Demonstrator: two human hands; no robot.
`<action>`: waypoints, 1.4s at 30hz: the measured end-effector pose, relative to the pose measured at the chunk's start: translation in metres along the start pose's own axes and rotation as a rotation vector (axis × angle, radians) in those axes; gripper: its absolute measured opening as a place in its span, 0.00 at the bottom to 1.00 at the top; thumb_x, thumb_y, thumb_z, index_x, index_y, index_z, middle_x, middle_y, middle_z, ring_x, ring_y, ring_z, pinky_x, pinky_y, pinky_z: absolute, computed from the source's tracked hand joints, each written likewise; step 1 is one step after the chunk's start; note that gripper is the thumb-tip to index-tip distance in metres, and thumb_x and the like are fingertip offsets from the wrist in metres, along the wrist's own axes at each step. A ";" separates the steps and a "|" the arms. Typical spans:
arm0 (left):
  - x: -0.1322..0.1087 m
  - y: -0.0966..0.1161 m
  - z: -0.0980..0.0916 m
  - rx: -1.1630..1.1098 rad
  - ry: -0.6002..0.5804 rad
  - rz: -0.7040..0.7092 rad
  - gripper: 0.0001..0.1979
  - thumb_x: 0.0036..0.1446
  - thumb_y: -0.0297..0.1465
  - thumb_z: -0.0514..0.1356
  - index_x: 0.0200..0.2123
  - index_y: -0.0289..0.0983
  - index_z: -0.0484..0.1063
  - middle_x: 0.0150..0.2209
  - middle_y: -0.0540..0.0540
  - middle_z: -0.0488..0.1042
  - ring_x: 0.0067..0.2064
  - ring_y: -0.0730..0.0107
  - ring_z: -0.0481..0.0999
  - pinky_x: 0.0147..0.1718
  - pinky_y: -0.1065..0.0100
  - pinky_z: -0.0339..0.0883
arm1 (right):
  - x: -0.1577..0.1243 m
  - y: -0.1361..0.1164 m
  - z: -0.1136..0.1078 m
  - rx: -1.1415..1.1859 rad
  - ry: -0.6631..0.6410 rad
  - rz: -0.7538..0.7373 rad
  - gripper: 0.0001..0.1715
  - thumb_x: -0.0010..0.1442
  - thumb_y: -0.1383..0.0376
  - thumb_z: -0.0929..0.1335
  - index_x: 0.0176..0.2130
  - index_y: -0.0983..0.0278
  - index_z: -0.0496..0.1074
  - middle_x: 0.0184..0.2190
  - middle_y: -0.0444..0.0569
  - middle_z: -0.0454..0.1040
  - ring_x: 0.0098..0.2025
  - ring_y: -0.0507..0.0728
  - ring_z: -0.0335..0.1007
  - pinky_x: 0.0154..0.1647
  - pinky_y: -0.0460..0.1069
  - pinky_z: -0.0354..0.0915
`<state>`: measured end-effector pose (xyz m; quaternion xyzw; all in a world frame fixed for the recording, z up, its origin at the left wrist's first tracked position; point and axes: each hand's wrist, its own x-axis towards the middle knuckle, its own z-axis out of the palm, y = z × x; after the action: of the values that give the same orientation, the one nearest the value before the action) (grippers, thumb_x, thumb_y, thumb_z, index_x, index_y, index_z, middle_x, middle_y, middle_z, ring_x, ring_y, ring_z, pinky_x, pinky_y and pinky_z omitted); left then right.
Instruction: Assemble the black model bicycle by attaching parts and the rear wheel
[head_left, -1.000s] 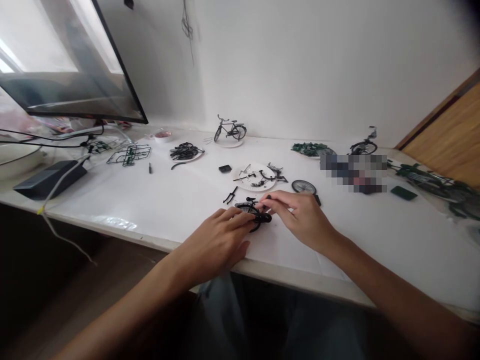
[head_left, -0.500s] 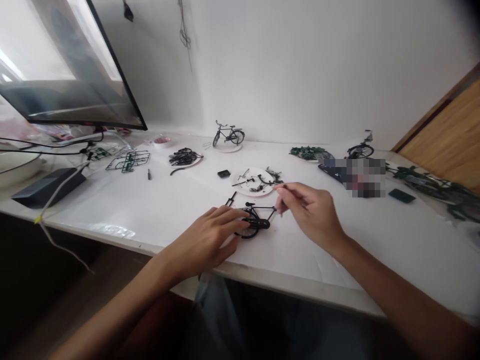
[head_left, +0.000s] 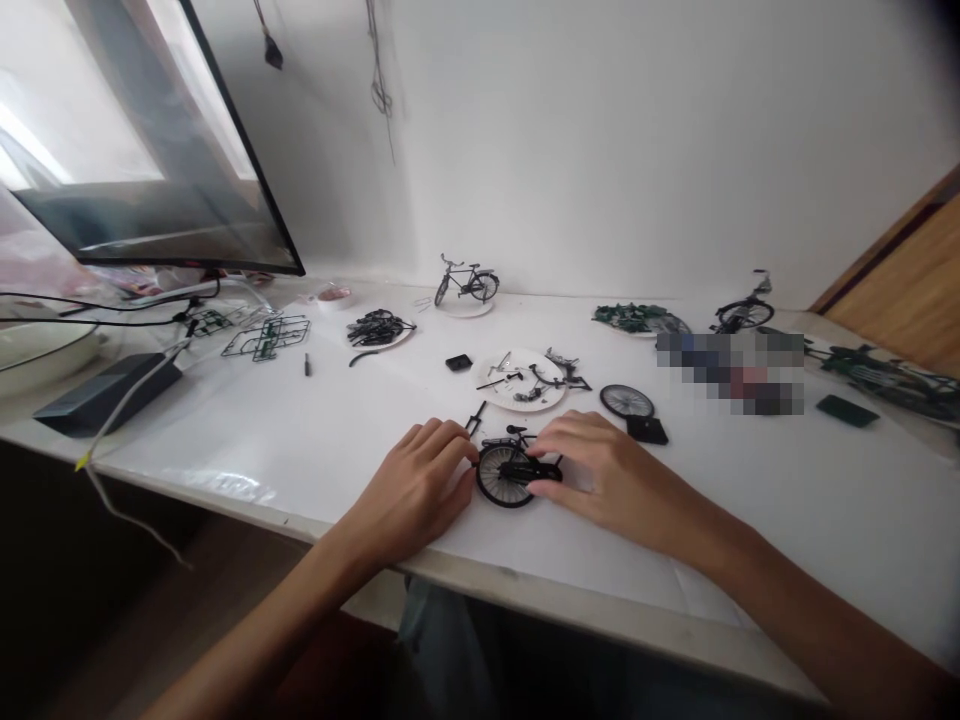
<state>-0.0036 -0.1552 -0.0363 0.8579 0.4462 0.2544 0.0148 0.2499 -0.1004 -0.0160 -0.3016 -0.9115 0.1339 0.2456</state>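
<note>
A partly built black model bicycle [head_left: 508, 482] lies on its side near the table's front edge, with its rear wheel, saddle and chain cover showing. At the wheel's left edge, my left hand [head_left: 420, 485] has its curled fingers and thumb closed on the rim. My right hand [head_left: 611, 485] grips the frame by the chain cover, its fingers above and thumb below. The front part of the frame is mostly hidden behind those fingers. Just beyond my left hand lies a black fork [head_left: 475, 417]. A loose spoked wheel [head_left: 627, 401] rests past my right hand, against a small black box [head_left: 646, 430].
Behind the bicycle is a white plate [head_left: 491, 398] of small parts. A finished model bicycle [head_left: 466, 283] stands at the wall, near a plate of black parts [head_left: 381, 328]. Green parts [head_left: 628, 318] lie right; a monitor [head_left: 165, 140] and grey box [head_left: 109, 395] are left.
My right hand has moved down and left, from pinching a small dark piece above the frame to gripping the frame. My left hand has shifted from over the wheel to its left edge.
</note>
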 end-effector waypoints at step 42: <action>0.003 0.031 0.017 -0.969 0.426 -0.374 0.08 0.61 0.29 0.64 0.44 0.39 0.72 0.41 0.46 0.74 0.45 0.65 0.72 0.46 0.64 0.65 | 0.002 -0.016 0.018 0.299 0.325 0.126 0.14 0.59 0.62 0.74 0.45 0.57 0.71 0.44 0.48 0.77 0.48 0.60 0.74 0.50 0.55 0.71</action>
<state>0.0288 -0.1678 -0.0415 0.5890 0.4159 0.5911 0.3615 0.2315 -0.1132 -0.0243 -0.3359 -0.8092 0.2322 0.4225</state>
